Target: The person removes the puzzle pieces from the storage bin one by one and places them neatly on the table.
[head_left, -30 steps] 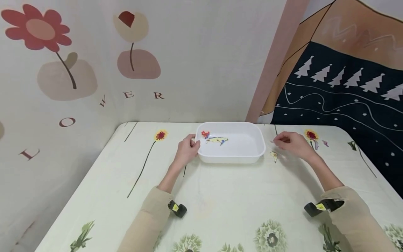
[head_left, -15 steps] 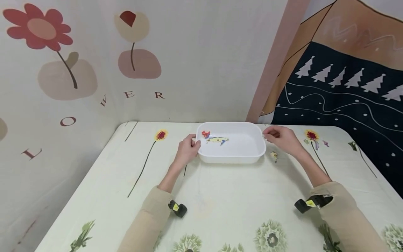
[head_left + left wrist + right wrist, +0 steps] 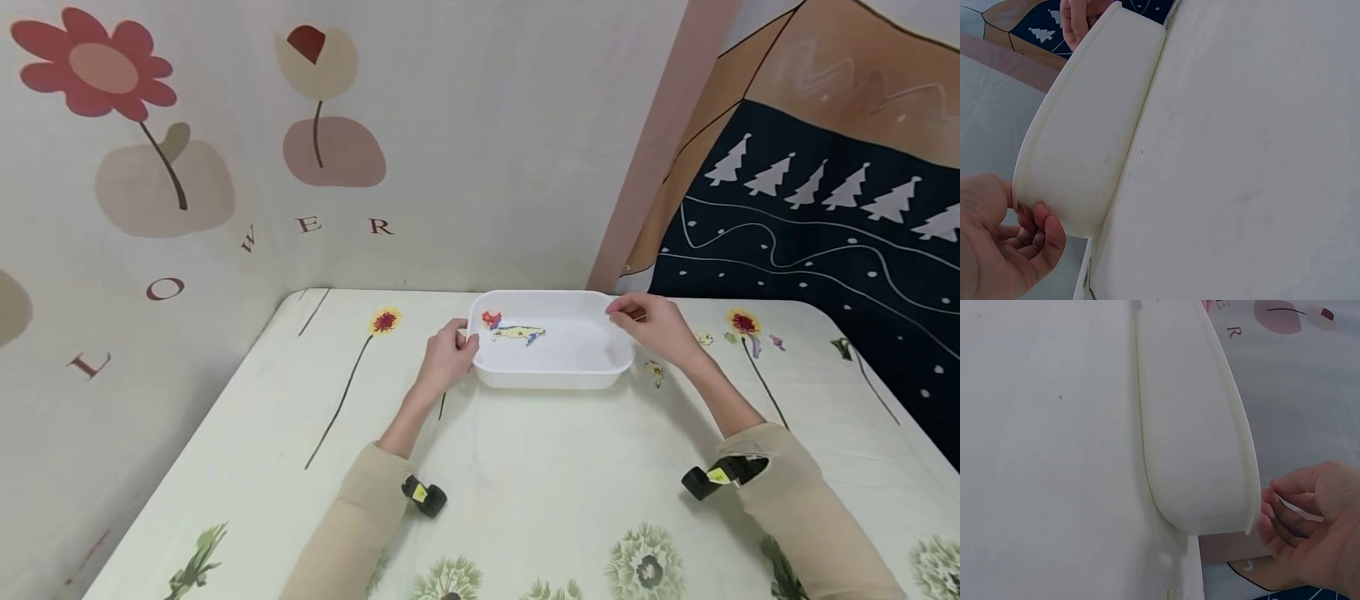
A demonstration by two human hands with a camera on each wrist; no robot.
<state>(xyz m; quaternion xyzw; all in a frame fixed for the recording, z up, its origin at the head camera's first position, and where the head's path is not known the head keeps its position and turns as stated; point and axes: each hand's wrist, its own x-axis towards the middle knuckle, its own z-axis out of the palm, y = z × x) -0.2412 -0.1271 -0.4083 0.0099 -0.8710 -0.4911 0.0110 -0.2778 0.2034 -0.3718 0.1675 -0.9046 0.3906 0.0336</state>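
Observation:
A white plastic tray [image 3: 555, 379] sits toward the far side of the table, with a small red-orange piece [image 3: 491, 319] and a longer yellow-and-blue piece [image 3: 519, 332] lying at its left. My left hand [image 3: 447, 357] grips the tray's left rim, thumb over the edge; the left wrist view shows its curled fingers [image 3: 1054, 240] against the outer wall. Over the tray's right end is my right hand [image 3: 654, 327], thumb and forefinger together. It seems to pinch a tiny pale piece, mostly hidden by the fingertips [image 3: 1272, 482].
Right of the tray lie a small yellowish piece [image 3: 654, 372], a pale yellow one [image 3: 703, 337], a green one [image 3: 730, 337], a purple one [image 3: 755, 346] and a pink one [image 3: 777, 342]. A flower-print cloth [image 3: 540, 475] covers the table. Printed curtains [image 3: 480, 167] hang behind.
My right hand has moved left from above the table to over the tray's right end. Small pieces behind it have come into sight. My left hand has stayed on the rim.

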